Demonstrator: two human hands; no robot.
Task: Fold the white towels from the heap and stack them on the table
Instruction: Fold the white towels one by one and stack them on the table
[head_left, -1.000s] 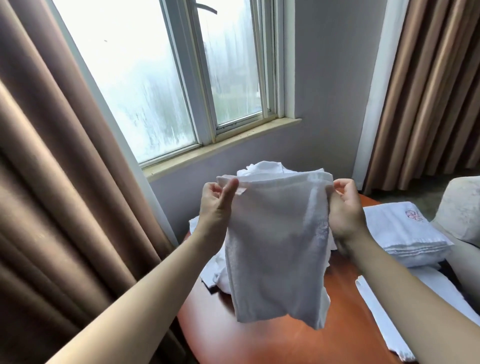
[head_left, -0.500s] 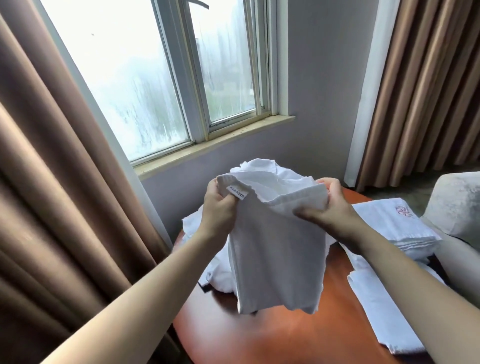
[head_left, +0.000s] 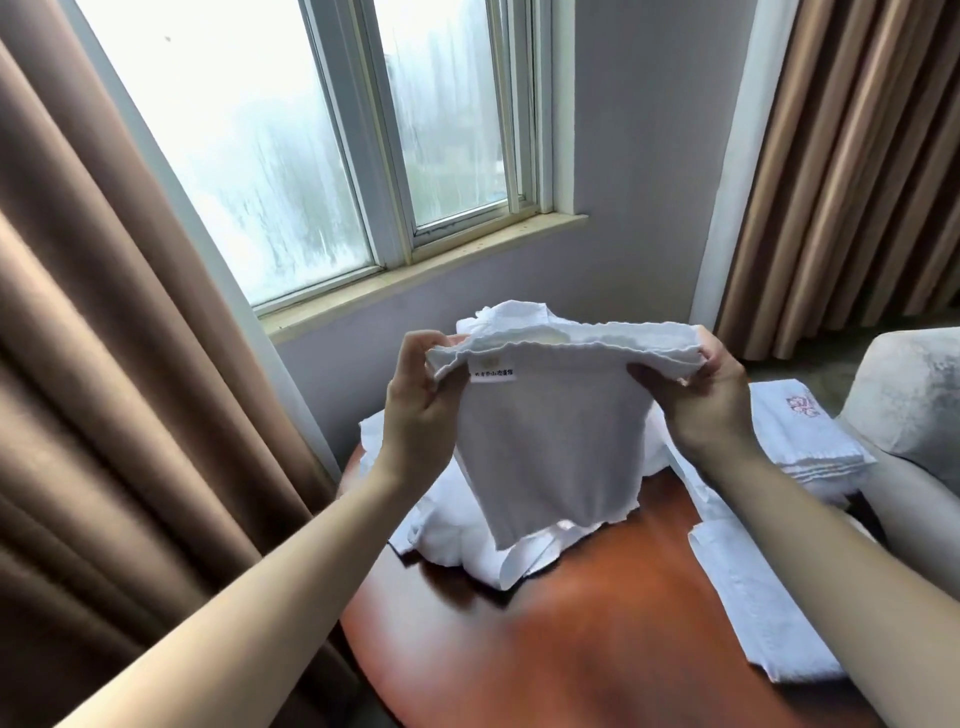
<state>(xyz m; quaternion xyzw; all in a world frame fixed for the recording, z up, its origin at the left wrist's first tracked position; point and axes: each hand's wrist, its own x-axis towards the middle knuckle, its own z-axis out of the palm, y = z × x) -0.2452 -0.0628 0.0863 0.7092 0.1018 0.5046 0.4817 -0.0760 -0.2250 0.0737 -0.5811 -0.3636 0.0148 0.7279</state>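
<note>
Here, hands (head_left: 421, 415) (head_left: 701, 400) pinching towel (head_left: 550, 441) (label (head_left: 492, 375) showing), heap (head_left: 441, 535) behind

A doubled white towel (head_left: 556, 441) hangs above the table (head_left: 597, 649), its label (head_left: 492, 375) at top left. The crumpled heap (head_left: 447, 540) lies behind it; a folded stack (head_left: 810, 441) sits far right.

One head-worn view — looking forward and down, close over the table (head_left: 597, 649), facing the window (head_left: 311, 156).

Fogged window (head_left: 291, 156), brown curtains (head_left: 104, 364), perhaps armchair (head_left: 914, 395).
</note>
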